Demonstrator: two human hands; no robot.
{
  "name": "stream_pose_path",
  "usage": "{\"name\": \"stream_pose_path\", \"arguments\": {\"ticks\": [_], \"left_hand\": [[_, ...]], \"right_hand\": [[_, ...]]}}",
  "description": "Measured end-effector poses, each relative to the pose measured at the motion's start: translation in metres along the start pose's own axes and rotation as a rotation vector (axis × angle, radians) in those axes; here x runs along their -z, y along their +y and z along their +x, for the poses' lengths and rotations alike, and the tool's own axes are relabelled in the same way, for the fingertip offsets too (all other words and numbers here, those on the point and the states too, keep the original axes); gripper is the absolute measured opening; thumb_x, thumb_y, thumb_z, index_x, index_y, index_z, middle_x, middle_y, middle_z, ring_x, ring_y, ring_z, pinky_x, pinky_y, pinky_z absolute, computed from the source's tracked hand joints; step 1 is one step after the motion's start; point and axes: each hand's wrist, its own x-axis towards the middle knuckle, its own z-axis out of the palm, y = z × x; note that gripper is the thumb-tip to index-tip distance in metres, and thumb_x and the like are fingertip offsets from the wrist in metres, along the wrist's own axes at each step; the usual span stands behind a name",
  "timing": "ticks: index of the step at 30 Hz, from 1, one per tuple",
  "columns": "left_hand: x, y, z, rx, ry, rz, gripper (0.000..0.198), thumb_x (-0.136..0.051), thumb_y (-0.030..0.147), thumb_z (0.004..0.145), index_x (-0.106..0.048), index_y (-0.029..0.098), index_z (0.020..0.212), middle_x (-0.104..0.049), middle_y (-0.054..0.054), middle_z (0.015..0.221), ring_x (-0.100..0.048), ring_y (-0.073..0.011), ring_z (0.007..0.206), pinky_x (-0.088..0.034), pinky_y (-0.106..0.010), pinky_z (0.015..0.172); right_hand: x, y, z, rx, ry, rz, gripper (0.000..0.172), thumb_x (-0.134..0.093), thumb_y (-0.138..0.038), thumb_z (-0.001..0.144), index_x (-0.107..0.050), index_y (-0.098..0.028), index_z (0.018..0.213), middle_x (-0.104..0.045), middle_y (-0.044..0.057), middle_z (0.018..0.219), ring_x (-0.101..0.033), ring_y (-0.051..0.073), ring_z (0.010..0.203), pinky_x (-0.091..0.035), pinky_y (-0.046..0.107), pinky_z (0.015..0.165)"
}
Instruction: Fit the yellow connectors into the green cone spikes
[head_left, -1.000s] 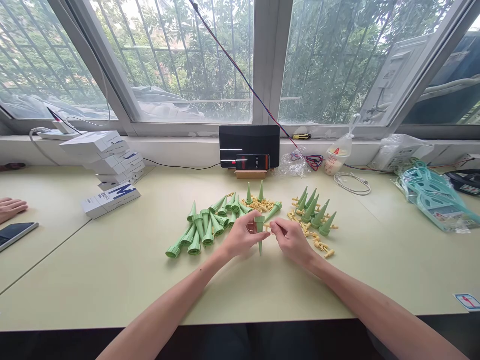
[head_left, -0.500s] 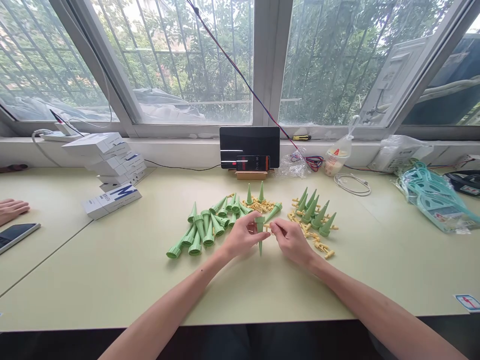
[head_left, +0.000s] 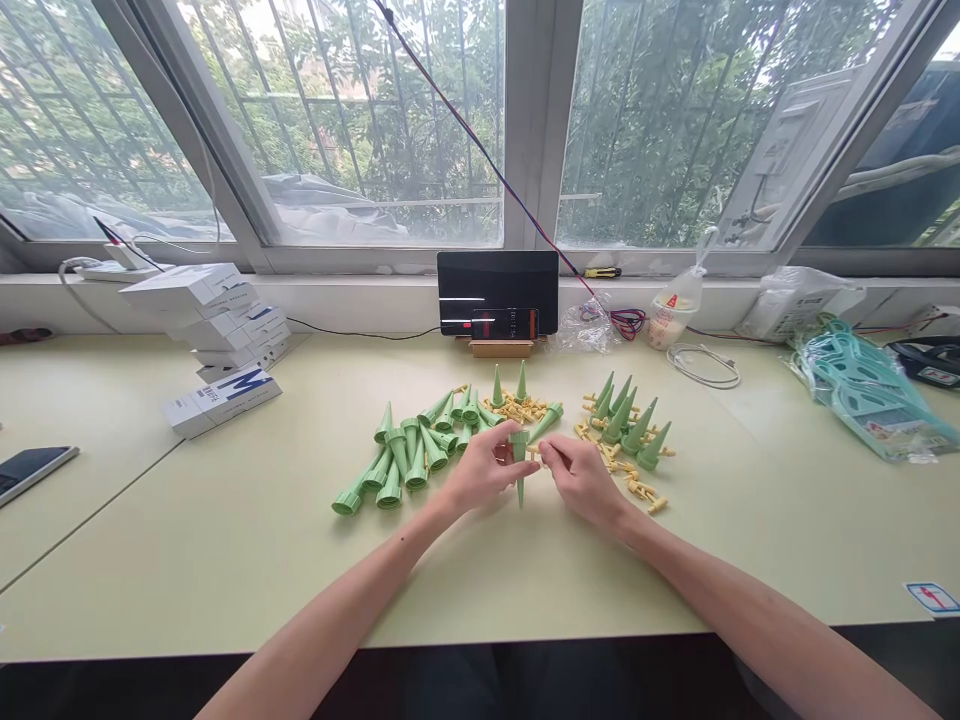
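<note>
My left hand [head_left: 486, 468] is closed round a green plastic spike [head_left: 520, 480], its tip pointing down and its wide end up. Fingers of my right hand [head_left: 581, 475] pinch a small yellow valve [head_left: 533, 453] against the spike's side; how far it sits in the spike I cannot tell. Left of my hands lies a heap of loose green spikes [head_left: 397, 455]. Behind them is a pile of yellow valves [head_left: 517, 408] with two spikes standing upright. To the right stand several green spikes [head_left: 619, 415] with yellow valves [head_left: 637, 485] around them.
White boxes [head_left: 225, 325] are stacked at the left, near a phone [head_left: 34, 468]. A tablet [head_left: 499, 285] leans on a stand at the back. Farther right are a bagged cup [head_left: 670, 318], a coiled white cable [head_left: 705, 368] and teal plastic parts in wrapping [head_left: 874, 385].
Another person's hand at the far left has drawn almost out of view. My two hands keep nearly the same hold on the spike and valve.
</note>
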Motion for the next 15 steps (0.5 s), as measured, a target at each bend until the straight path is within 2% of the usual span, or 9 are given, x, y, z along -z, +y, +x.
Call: {"name": "stream_pose_path", "arguments": {"ticks": [15], "left_hand": [[0.0004,0.0012,0.0005,-0.003,0.014,0.029,0.039,-0.073,0.041,0.077,-0.055,0.018,0.104,-0.041,0.01,0.056,-0.044,-0.0088,0.048,-0.036,-0.022,0.048]], "right_hand": [[-0.0007,-0.0002,0.0007,-0.032,0.021,0.022,0.038,-0.044,-0.035,0.098,-0.037,-0.021,0.064,-0.032,-0.004,0.057,-0.027,0.012,0.054,-0.024,0.029,0.052]]}}
